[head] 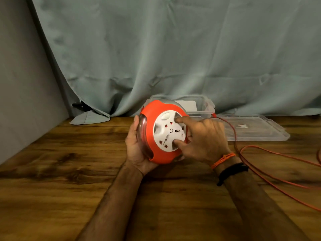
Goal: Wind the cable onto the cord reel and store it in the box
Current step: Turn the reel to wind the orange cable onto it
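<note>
Hands share the work: left hand (137,145) cups the cord reel (163,133) steady, its grip wrapped around the rim, while right hand (203,138) hooks fingertips (177,141) into the white hub to wind in cable (271,176) trailing across the desk (69,171).

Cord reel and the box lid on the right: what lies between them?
In the head view, the right hand and a strand of orange cable lie between the cord reel and the lid.
</note>
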`<state>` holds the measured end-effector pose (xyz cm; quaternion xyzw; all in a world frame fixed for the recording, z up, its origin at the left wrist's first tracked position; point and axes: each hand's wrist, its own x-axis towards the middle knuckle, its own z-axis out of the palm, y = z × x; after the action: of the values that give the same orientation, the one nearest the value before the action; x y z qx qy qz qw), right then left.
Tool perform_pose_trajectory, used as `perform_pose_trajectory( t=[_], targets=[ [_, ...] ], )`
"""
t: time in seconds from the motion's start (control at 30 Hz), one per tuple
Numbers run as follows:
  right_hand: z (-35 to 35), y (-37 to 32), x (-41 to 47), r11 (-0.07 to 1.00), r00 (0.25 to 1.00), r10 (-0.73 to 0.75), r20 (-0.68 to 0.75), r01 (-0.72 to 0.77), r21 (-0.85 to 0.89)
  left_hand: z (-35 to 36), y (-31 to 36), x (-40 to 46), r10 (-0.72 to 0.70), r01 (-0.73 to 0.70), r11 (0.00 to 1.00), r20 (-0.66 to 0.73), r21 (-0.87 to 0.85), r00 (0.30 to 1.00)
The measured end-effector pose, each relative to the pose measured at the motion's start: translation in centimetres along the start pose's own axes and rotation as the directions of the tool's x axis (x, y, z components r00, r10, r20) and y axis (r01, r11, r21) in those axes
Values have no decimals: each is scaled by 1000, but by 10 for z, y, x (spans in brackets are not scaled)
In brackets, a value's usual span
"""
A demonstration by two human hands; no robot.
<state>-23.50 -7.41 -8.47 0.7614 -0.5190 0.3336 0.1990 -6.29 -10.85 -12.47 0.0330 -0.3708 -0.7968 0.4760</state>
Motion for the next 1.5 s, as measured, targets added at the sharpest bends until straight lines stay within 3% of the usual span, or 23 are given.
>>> perform_pose_trajectory(
  t=[0.13,0.27,0.43,0.53,0.6,0.8,0.93,1.03,1.13,1.23,1.4,1.5],
  targets=[
    [13,-22,-3,980,977,195,-87,-191,51,3,-2,3,128,-125,992,-89,34,988],
    [15,-25,-4,978,978,204,-52,-202,41,2,0,1,100,-97,994,-57,53,993],
    [-6,-6,6,972,995,56,-86,-34,234,-1,2,-2,-62,68,997,150,-40,987],
    [-12,1,6,990,995,-80,58,72,124,-7,0,-2,-126,143,987,203,-74,971],
    [-10,1,5,995,991,-93,94,90,37,-7,0,-2,-133,150,985,186,-82,974],
    [-6,0,5,981,980,-191,-61,193,30,-2,3,-2,-33,33,999,-25,-14,999],
    [-3,1,3,996,996,-82,-37,81,-48,2,0,-2,-70,70,997,-32,22,997],
    [8,-8,-2,996,992,85,-98,-89,-31,3,-2,2,99,-97,995,-50,35,994],
    [16,-22,-3,983,979,180,-94,-181,-3,5,-2,2,150,-147,988,-91,41,984],
    [12,-25,-2,988,982,155,-112,-155,9,3,-1,1,138,-132,989,-100,63,985],
    [-7,-8,5,971,998,44,-55,-29,239,3,0,1,85,-85,996,9,-6,996],
    [-11,0,7,980,996,-79,37,71,186,0,-1,0,-4,6,1000,66,-31,998]
  ],
)
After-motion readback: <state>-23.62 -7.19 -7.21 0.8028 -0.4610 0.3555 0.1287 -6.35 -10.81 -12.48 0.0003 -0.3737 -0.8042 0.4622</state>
